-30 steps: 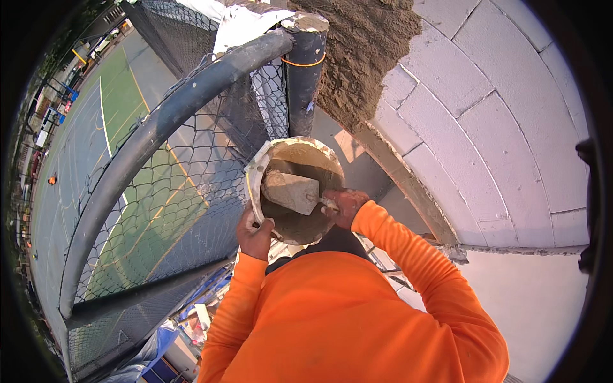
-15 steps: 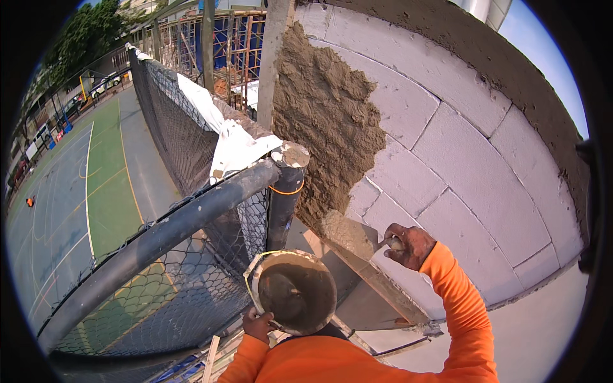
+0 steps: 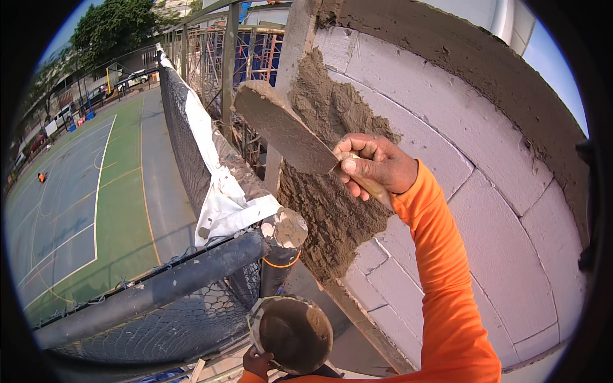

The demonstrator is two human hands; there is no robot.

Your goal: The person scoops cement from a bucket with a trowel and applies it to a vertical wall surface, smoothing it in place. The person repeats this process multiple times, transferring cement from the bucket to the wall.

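Sports court (image 3: 121, 191) lay far left, behind fence rail (image 3: 153, 297) and white sheet (image 3: 223, 207). Left hand (image 3: 258, 361) was clamped on the bucket (image 3: 300, 319) at its rim, below fence post (image 3: 281, 252). Trowel (image 3: 284, 131) partly hid mortar patch (image 3: 338, 230); right hand (image 3: 381, 165) was closed around its handle. Block wall (image 3: 511, 236) filled the right.

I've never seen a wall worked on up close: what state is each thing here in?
Wall blocks: partly bare
Mortar: rough, uneven, covering some blocks
Trowel: raised, blade smeared
Right hand: closed around the trowel's handle
Bucket: open-topped, inside smeared
Left hand: gripping the bucket's edge
White cloth: creased, draped along the fence
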